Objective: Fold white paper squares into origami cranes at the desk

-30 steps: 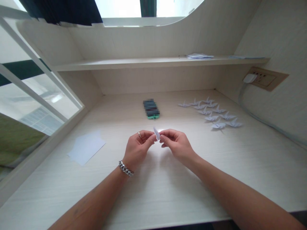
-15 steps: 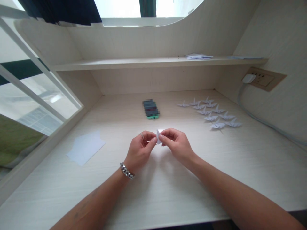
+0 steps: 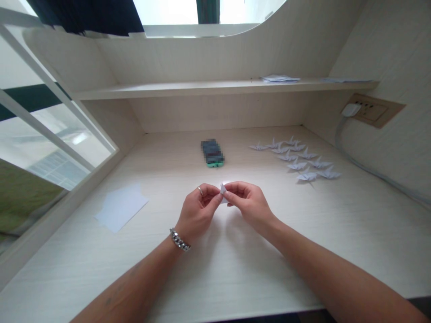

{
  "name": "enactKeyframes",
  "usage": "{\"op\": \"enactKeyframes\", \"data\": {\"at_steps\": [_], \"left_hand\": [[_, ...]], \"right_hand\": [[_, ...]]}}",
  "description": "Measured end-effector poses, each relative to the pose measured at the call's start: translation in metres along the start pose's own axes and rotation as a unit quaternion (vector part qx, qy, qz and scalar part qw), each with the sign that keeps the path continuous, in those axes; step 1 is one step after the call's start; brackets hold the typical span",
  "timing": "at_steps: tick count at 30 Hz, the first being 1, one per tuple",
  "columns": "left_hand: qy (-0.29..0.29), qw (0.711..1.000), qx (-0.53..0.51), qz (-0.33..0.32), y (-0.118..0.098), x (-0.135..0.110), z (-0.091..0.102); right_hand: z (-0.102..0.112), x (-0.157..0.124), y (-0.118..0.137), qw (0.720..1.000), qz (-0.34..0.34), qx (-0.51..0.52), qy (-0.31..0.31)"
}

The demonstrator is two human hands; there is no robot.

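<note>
A small folded white paper (image 3: 223, 189) is held between my two hands above the middle of the desk. My left hand (image 3: 198, 207), with a ring and a chain bracelet, pinches its left side between thumb and fingers. From the right, my right hand (image 3: 250, 202) pinches the other side, its thumb close to the left thumb. The fingers cover much of the paper, so its full shape is hidden. Several folded paper cranes (image 3: 298, 166) stand in rows on the desk to the right.
White paper sheets (image 3: 121, 207) lie at the left. Behind my hands is a phone-like object (image 3: 213, 153), blurred, with a green edge. More papers (image 3: 280, 79) rest on the shelf (image 3: 188, 89). A plugged-in cable (image 3: 373, 174) runs down the right side from a wall socket (image 3: 377, 111).
The thumbs have come closer together on the folded paper. More of its lower part shows beneath them, and its point stands between the fingers.
</note>
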State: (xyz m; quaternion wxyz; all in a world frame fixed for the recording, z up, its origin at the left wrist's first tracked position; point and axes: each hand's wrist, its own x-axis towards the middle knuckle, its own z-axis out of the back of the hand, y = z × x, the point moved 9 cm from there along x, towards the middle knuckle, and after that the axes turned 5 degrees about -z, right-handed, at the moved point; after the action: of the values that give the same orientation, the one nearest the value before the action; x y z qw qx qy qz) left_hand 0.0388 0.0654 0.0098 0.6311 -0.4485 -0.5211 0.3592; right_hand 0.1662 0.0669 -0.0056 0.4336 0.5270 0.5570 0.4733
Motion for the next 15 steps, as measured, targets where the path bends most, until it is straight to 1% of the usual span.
{"op": "enactKeyframes", "data": {"at_steps": [4, 8, 15], "left_hand": [[-0.001, 1.000, -0.010, -0.002, 0.0001, -0.0010, -0.0001], [0.001, 1.000, -0.027, -0.003, 0.0000, -0.0003, -0.0002], [0.028, 0.999, -0.029, 0.016, 0.0035, -0.0019, -0.0032]], "right_hand": [[0.0007, -0.0004, -0.0010, 1.000, -0.003, -0.027, 0.002], [0.0020, 0.0001, 0.0004, 0.998, 0.025, -0.065, 0.001], [-0.0008, 0.0000, 0.0053, 0.995, 0.037, -0.089, 0.036]]}}
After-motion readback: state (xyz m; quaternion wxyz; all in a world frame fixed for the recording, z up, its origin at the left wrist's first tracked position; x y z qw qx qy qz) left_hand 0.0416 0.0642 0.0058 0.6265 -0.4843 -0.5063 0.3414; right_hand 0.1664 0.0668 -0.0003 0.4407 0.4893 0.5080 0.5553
